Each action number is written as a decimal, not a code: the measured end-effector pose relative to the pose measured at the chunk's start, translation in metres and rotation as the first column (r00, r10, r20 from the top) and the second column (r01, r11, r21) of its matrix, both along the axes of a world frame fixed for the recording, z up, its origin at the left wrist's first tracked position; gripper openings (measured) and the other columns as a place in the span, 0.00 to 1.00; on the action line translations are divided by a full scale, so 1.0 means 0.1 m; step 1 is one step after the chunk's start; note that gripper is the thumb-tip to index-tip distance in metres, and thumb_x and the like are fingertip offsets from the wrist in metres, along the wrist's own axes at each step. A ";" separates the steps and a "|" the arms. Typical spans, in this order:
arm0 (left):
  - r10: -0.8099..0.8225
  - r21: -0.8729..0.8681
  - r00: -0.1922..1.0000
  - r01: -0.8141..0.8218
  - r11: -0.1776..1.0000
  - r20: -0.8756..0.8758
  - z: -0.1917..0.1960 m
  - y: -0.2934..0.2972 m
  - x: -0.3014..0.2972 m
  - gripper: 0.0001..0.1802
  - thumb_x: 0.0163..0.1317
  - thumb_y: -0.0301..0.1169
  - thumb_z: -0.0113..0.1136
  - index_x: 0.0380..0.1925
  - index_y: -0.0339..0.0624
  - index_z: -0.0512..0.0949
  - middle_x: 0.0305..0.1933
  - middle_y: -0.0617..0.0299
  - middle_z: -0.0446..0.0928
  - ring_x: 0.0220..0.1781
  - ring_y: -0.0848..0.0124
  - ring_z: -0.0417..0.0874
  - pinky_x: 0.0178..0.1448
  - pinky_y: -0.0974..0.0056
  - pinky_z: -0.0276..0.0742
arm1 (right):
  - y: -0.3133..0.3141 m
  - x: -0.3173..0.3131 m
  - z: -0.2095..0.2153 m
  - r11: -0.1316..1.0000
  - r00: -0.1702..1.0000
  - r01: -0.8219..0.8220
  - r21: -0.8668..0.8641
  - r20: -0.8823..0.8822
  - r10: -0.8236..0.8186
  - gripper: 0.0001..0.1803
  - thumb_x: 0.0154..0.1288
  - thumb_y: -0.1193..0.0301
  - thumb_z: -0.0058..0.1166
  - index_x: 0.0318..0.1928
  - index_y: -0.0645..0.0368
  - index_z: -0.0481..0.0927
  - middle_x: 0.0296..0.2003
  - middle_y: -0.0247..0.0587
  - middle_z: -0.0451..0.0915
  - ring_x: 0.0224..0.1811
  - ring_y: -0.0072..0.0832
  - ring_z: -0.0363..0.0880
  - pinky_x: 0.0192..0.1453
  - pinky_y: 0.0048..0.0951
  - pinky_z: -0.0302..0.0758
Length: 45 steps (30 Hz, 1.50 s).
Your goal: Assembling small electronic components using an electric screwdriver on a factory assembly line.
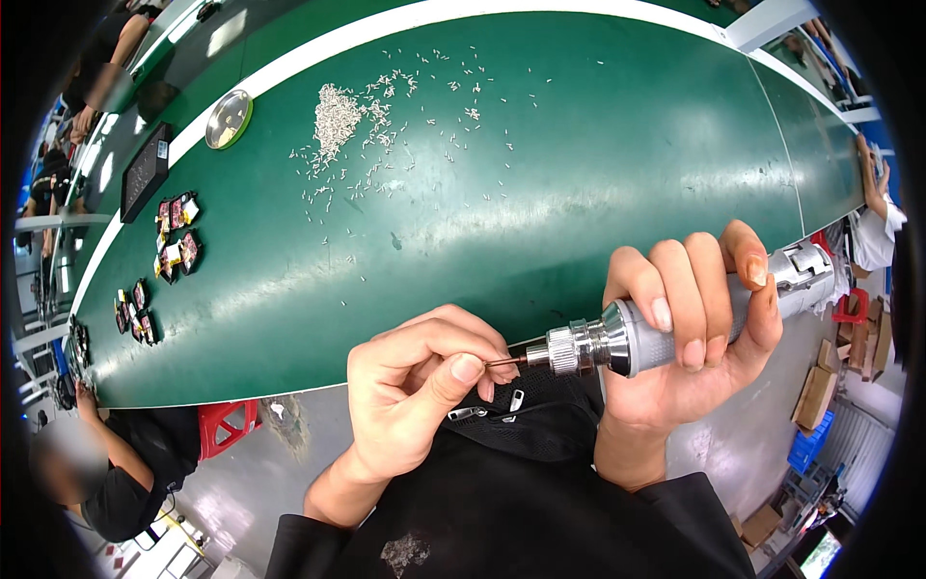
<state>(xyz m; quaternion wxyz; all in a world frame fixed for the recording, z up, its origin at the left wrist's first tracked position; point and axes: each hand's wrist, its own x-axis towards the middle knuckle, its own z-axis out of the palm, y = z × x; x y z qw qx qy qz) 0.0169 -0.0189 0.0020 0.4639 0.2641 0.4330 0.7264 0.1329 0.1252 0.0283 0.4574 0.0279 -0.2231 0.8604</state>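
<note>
My right hand (675,386) is wrapped round the grey body of an electric screwdriver (627,338), which lies level and points left. A ribbed silver collar sits at its front end. From the collar sticks out a thin, dark screwdriver bit (505,362). My left hand (405,386) pinches the tip of this bit between thumb and forefinger, its other fingers curled behind. Whether a small part is also between those fingertips is hidden. Both hands are in front of my body, by the near edge of the green table (617,193).
A heap of tiny pale screw-like pieces (336,121) lies far on the table, with many scattered to its right. On the left are a round dish (230,120), a black tray (145,174) and several small black assemblies (178,256). A co-worker (135,473) sits at lower left near a red stool (224,427).
</note>
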 end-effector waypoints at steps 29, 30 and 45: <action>0.030 -0.117 0.854 -0.106 0.987 -0.519 -0.03 0.16 0.08 0.02 0.56 0.14 0.58 0.29 0.27 0.78 0.30 0.53 0.79 0.28 0.69 0.78 0.33 0.70 0.73 | 0.09 0.08 -0.10 0.998 0.995 0.051 0.037 0.087 -0.055 0.05 0.68 0.69 0.45 0.37 0.57 0.70 0.14 0.25 0.61 0.16 0.17 0.62 0.32 0.26 0.62; 0.005 -0.107 0.845 -0.073 0.992 -0.535 -0.03 0.17 0.06 0.03 0.58 0.17 0.57 0.32 0.27 0.79 0.31 0.52 0.79 0.30 0.69 0.78 0.34 0.69 0.74 | 0.10 0.06 -0.10 0.998 0.995 0.051 0.037 0.084 -0.054 0.05 0.68 0.69 0.45 0.37 0.57 0.70 0.14 0.25 0.61 0.16 0.17 0.62 0.32 0.26 0.62; 0.094 -0.185 0.482 -0.500 0.846 -0.871 0.19 0.92 -1.59 0.14 0.69 0.30 0.50 0.49 0.33 0.75 0.42 0.58 0.81 0.44 0.75 0.78 0.46 0.71 0.72 | 0.19 -0.10 -0.49 0.964 0.992 0.072 -0.255 0.119 -0.043 0.06 0.68 0.66 0.45 0.36 0.54 0.69 0.14 0.27 0.60 0.18 0.20 0.60 0.34 0.27 0.62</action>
